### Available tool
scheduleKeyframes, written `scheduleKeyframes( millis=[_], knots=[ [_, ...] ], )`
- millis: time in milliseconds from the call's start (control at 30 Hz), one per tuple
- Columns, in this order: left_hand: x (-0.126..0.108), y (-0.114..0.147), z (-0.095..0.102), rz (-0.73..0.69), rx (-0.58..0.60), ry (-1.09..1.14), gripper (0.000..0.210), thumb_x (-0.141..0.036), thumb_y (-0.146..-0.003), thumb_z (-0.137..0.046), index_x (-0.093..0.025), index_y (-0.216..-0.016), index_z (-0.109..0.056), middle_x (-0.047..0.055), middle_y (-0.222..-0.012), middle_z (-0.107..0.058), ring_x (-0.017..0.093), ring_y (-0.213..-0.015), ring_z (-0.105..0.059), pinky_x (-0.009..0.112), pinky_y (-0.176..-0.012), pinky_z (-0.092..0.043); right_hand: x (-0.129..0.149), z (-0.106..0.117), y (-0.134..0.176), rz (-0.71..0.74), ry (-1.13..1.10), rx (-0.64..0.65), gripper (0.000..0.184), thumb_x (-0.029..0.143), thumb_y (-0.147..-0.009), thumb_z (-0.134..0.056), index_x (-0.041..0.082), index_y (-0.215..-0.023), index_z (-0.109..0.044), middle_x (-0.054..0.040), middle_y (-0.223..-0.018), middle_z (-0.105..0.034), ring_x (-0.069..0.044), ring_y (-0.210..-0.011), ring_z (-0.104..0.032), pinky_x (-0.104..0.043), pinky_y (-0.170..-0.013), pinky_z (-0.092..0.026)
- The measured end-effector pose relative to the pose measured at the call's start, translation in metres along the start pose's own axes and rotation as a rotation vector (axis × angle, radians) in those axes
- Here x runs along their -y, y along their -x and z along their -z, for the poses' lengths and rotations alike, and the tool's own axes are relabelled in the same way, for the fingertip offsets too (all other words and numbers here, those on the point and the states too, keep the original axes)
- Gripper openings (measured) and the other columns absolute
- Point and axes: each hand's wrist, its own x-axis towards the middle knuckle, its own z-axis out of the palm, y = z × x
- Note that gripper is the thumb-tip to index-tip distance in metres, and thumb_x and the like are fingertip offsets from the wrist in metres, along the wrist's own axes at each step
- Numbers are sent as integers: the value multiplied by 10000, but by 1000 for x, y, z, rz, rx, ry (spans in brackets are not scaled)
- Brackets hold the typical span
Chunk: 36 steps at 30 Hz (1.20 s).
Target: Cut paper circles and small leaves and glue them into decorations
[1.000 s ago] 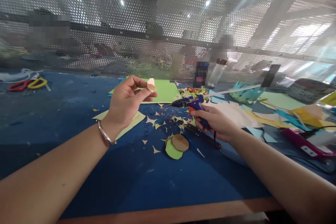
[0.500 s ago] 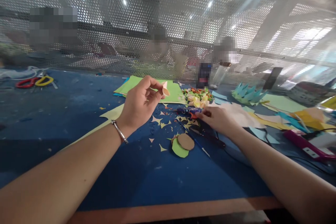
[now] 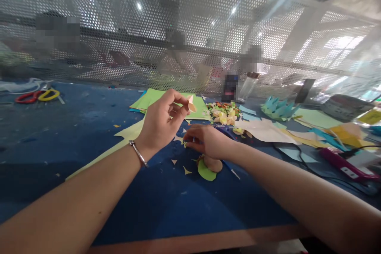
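Note:
My left hand (image 3: 162,123), with a silver bracelet at the wrist, pinches a small folded piece of peach paper (image 3: 192,105) between thumb and fingertips, above the table. My right hand (image 3: 206,141) is low over the paper scraps (image 3: 179,139), fingers curved and thumb apart from them; no held thing shows in it. Close below the right hand lie a round brown disc (image 3: 214,164) and a green paper disc (image 3: 206,171), overlapping. Behind the hands is a pile of small paper flowers (image 3: 224,116) in cream, orange and green.
Green paper sheets (image 3: 151,97) lie behind my left hand. Red-handled scissors (image 3: 28,97) and yellow-handled scissors (image 3: 49,95) are at the far left. To the right are a blue-green paper crown (image 3: 278,109), coloured paper and a magenta power strip (image 3: 342,162) with cables. A perforated screen (image 3: 133,39) stands behind.
My right hand has moved left, from the tools beside the flowers to above the scraps. My left hand keeps its pinch on the peach paper, nearly unmoved.

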Motion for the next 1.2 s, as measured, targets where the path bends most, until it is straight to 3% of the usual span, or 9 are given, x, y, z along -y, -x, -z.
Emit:
scheduleKeyframes(
  millis=[200, 400, 633, 867, 1067, 1200],
  knots=[
    [0, 0, 0, -28, 4, 11, 76, -231, -929, -643, -221, -963, -576, 24, -924, -762, 154, -786, -730, 282, -720, -602, -5, -9, 1, 25, -14, -10, 105, 93, -861, -647, 189, -874, -687, -23, -840, -655, -161, -761, -613, -268, -692, -467],
    [-2, 0, 0, 50, 14, -6, 83, -258, -920, -653, -228, -953, -583, 34, -935, -764, 177, -813, -737, 306, -756, -600, -2, -9, 5, 16, -12, -49, 116, 109, -868, -623, 210, -813, -641, -15, -814, -635, -177, -767, -606, -284, -716, -465],
    [3, -1, -3, 75, 7, 20, 91, -240, -883, -694, -227, -913, -609, 21, -887, -763, 184, -809, -742, 306, -744, -593, 5, 9, 13, -80, -29, -124, 83, 119, -888, -607, 184, -892, -657, -27, -826, -697, -156, -697, -610, -270, -647, -444],
    [4, -1, -7, 181, 26, 150, 143, -252, -824, -772, -188, -865, -651, 44, -858, -760, 187, -791, -737, 307, -731, -580, 5, 34, 31, -144, -187, -374, 75, 125, -850, -621, 180, -855, -671, 19, -731, -668, -107, -628, -570, -222, -596, -423],
    [-2, 1, -15, 220, 18, 161, 132, -245, -798, -783, -195, -770, -664, 37, -867, -754, 177, -806, -729, 311, -744, -579, 3, 40, 37, -125, -283, -614, 25, 184, -859, -657, 192, -873, -676, 13, -761, -678, -117, -654, -598, -235, -615, -460],
    [-3, 5, -21, 263, 43, 224, 119, -231, -793, -779, -207, -762, -667, 26, -819, -748, 176, -810, -720, 306, -727, -568, 9, 39, 38, -90, -302, -709, 13, 205, -870, -665, 204, -858, -671, 19, -749, -673, -116, -648, -595, -233, -597, -461]
  ],
)
